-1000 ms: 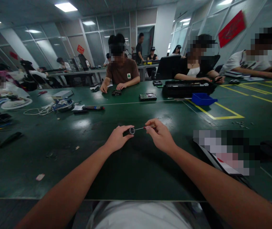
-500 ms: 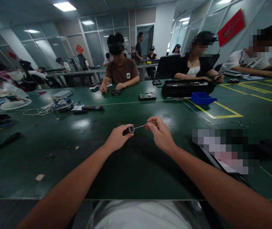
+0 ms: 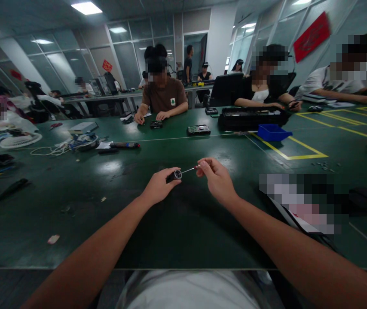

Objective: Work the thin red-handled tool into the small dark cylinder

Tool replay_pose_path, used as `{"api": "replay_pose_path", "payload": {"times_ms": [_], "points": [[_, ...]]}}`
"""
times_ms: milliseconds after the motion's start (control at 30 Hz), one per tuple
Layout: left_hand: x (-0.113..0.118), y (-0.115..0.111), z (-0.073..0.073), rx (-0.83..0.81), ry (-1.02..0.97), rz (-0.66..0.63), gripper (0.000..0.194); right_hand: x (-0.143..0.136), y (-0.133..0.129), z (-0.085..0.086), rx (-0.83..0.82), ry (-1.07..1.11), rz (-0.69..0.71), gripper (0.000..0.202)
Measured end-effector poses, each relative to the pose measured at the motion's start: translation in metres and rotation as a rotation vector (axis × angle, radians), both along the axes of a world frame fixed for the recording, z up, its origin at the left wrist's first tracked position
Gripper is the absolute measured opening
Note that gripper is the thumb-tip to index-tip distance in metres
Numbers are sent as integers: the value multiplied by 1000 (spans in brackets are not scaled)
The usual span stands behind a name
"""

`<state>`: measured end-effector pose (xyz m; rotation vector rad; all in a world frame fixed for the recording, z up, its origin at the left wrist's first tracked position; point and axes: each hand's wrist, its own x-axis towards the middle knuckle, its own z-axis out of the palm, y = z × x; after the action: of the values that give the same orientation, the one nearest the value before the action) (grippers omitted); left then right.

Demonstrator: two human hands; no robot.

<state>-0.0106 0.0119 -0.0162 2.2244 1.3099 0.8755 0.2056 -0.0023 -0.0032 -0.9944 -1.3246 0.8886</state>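
Above the green table (image 3: 183, 231), the left hand (image 3: 157, 186) is gripping a small black cylinder (image 3: 173, 175), steadying it while the right hand (image 3: 215, 180) is pinching a thin screwdriver (image 3: 191, 169) into its end.

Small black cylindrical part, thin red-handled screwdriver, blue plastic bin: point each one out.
small black cylindrical part (image 3: 174, 175), head view, on its round silver end face.
thin red-handled screwdriver (image 3: 188, 170), head view, on its metal shaft.
blue plastic bin (image 3: 272, 133), head view, on its front wall.
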Motion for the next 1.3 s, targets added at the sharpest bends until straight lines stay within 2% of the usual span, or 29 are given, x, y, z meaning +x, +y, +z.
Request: {"api": "replay_pose_path", "payload": {"times_ms": [100,200,400,567,833,1067,1300], "points": [[0,0,2,55,30,-80,42,4,8,-4,-155,201,21,29],[-1,1,5,99,67,-99,41,9,16,-8,-280,282,89,33],[-2,1,7,85,67,-66,41,6,13,-7,-146,209,-37,31],[-2,0,6,67,65,-43,44,3,7,-3,-55,122,-43,29],[-1,-1,6,74,87,-28,44,1,1,1,13,-9,-33,27],[-2,1,3,85,79,-27,43,6,-7,14,-3,-289,-114,35],[-3,0,4,92,108,-37,41,8,-6,9,83,-337,0,17]]}}
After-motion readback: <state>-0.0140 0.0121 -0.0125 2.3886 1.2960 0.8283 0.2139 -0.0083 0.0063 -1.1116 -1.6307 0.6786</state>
